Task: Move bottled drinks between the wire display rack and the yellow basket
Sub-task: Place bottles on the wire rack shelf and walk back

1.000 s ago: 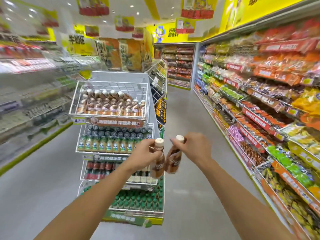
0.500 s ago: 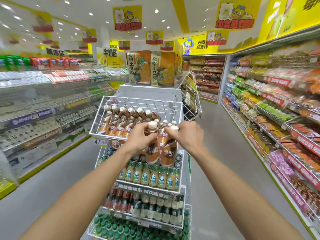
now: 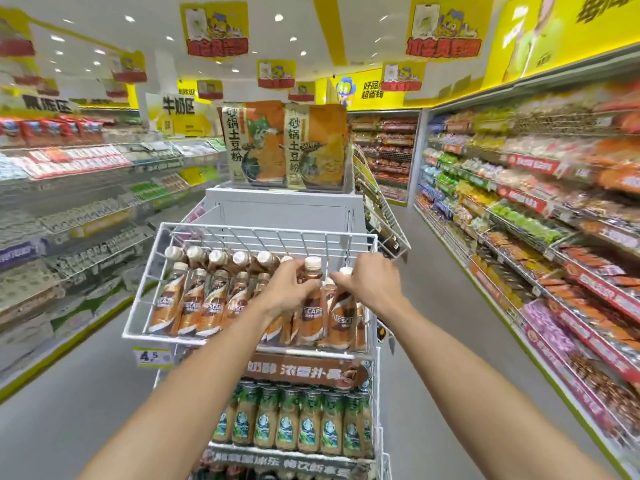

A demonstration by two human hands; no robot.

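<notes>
At frame centre, the left hand (image 3: 289, 292) pinches one brown coffee bottle (image 3: 310, 315) by its neck; the right hand (image 3: 369, 284) pinches another (image 3: 343, 322). Both stand in the wire rack's top basket (image 3: 242, 235). Seat them upright beside the row before letting go.

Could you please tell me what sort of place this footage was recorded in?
Most likely a supermarket aisle: a white wire display rack of brown coffee bottles bears a yellow price tag, and long shelves of packaged snacks line the right.
</notes>
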